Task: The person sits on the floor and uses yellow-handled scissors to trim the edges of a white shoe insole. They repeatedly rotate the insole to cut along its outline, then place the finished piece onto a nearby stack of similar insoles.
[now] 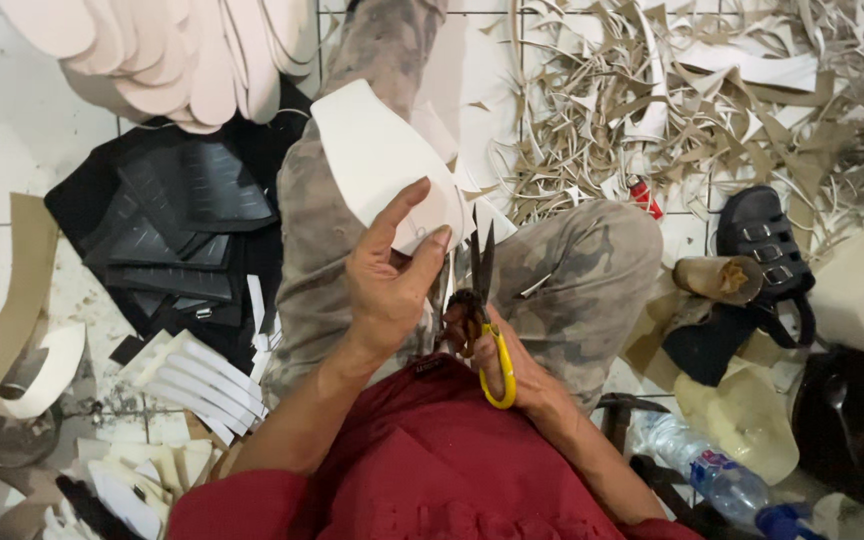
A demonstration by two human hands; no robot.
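Note:
My left hand [387, 280] grips a white, sole-shaped sheet piece [377, 160] by its near end, thumb and fingers pinching it above my lap. Just to the right, my right hand [512, 365] holds scissors [482, 300] with yellow handles, dark blades pointing up and nearly closed beside the edge of the white piece. Both hands work over my camouflage trousers [572, 270], and my sleeves are red.
A heap of beige offcut strips [652, 90] covers the floor at upper right. Stacked pale sole shapes [172, 50] lie upper left, black textured sheets [172, 210] below them, white cut strips [192, 375] lower left. A black sandal [767, 245], plastic bottle [702, 470] and red lighter [644, 196] lie right.

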